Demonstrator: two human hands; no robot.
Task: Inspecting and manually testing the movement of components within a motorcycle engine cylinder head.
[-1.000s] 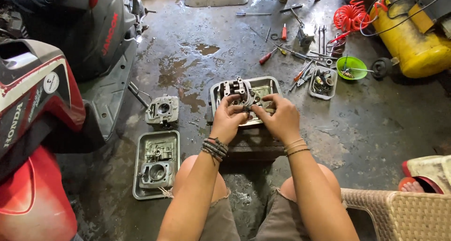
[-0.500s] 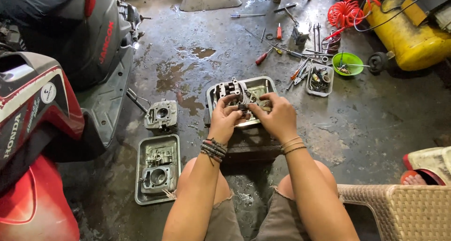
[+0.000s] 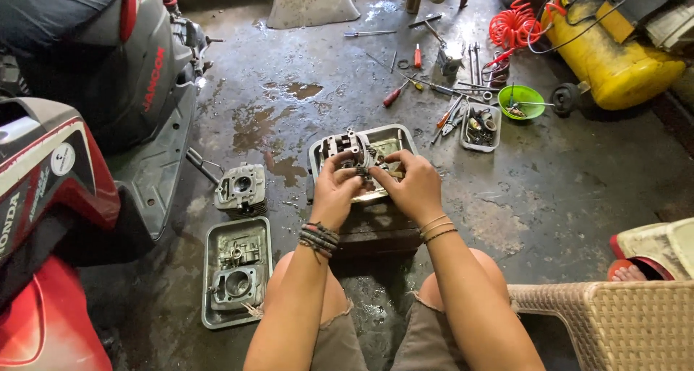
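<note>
Both my hands meet over a grey metal tray (image 3: 402, 135) that sits on a dark block in front of my knees. My left hand (image 3: 335, 190) and my right hand (image 3: 412, 187) pinch a small metal part (image 3: 363, 166) between their fingertips. An engine cylinder head (image 3: 341, 145) stands in the tray just beyond my fingers. Dark bracelets circle my left wrist and thin bands my right.
A finned engine cylinder (image 3: 241, 188) lies on the wet concrete at left, with a second tray of engine parts (image 3: 236, 272) below it. A scooter (image 3: 87, 125) fills the left. Screwdrivers (image 3: 396, 93), a green bowl (image 3: 522, 101), a small parts tray (image 3: 481, 125) and a yellow compressor (image 3: 614, 53) lie beyond. A wicker chair (image 3: 614, 324) stands at right.
My hands stay over the tray, with the fingers shifting slightly on the small part. The view has drifted a little.
</note>
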